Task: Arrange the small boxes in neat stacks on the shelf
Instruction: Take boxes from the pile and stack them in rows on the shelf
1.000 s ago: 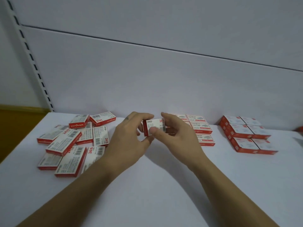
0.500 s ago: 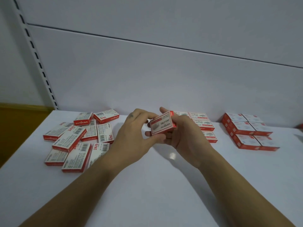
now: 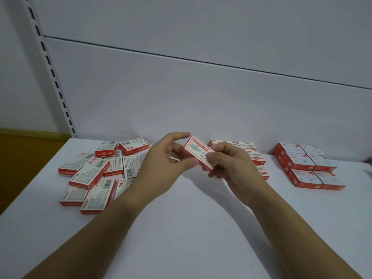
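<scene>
A small red-and-white box (image 3: 198,152) is held tilted above the white shelf (image 3: 181,228), between both hands. My left hand (image 3: 163,170) pinches its left end with thumb and fingers. My right hand (image 3: 231,168) grips its right end. Several loose boxes (image 3: 94,174) lie scattered in a pile on the left. A neat group of boxes (image 3: 249,152) sits behind my right hand, partly hidden by it. A tidy block of stacked boxes (image 3: 306,168) stands at the right.
The shelf's grey back panel (image 3: 201,97) rises just behind the boxes. A slotted upright (image 3: 50,67) runs up the left side. The shelf's left edge drops off to a brown floor (image 3: 24,154).
The box has been turned in my hands, from upright and facing me to tilted, its long side sloping down to the right. Both hands stayed at the shelf's middle.
</scene>
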Demonstrator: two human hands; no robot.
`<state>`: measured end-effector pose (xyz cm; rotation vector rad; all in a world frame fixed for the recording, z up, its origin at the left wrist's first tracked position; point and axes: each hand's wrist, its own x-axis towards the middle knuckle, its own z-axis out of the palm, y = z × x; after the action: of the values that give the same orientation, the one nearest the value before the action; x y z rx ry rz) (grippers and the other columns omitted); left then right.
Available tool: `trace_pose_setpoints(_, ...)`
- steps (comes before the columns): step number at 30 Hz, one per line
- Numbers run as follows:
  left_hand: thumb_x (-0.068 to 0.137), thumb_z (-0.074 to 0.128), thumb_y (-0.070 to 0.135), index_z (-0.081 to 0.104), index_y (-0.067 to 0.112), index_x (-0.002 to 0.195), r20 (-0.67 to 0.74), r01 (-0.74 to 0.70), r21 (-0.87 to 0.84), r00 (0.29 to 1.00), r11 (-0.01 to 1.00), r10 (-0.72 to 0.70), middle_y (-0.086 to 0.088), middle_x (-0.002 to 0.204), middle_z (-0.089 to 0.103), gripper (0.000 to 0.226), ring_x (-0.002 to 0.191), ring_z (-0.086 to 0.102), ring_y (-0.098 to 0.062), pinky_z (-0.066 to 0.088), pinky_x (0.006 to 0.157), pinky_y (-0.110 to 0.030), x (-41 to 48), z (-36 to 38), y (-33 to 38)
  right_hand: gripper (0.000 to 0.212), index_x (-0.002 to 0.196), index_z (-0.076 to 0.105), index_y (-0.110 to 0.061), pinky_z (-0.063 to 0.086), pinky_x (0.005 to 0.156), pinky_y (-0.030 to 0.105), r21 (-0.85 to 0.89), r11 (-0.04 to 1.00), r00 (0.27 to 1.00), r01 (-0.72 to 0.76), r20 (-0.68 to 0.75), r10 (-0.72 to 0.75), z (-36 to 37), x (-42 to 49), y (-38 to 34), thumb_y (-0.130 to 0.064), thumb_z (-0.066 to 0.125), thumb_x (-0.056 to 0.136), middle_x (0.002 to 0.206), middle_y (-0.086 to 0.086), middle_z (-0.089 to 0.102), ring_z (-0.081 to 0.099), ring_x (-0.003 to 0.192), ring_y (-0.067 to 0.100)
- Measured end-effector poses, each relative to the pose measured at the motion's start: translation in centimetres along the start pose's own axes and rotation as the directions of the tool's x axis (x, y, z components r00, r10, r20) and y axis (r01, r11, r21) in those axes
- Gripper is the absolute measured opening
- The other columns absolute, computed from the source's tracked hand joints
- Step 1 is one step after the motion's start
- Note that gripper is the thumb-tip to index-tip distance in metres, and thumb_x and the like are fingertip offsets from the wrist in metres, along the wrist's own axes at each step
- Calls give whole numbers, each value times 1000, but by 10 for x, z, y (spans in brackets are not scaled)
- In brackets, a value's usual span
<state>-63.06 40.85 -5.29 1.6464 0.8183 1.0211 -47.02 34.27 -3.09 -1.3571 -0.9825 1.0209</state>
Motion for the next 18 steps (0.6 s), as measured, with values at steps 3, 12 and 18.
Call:
trace_pose_setpoints(3,80,73,13,59,25,114,24,22,-122,1000,992,-19,-1,87,73,38,83,69,-19,56,78,-37,2,-3,1,36,118,52,-5,47,52,29,18,1000,992,-17,128,14,0,-4,-4,9,59,85,84,16,68,63,62,24)
trace_pose_setpoints(12,71,81,27,63,33,110,183,16,-97,983,995,2,8,100,68,43,83,67,-12,51,65,-19,-4,2,4,34,128,56,-15,58,72,39,87,995,999,44,13,-45,12,-6,-1,-4,50,96,101,19,71,68,88,36)
trace_pose_setpoints(18,77,75,2,66,24,108,16,29,-195,1000,980,-27,3,97,73,38,88,68,-22,59,72,-34,2,0,-3,28,120,62,-14,58,68,32,120,990,996,74,-66,-66,11,-5,-2,-7,45,99,98,11,74,71,80,25)
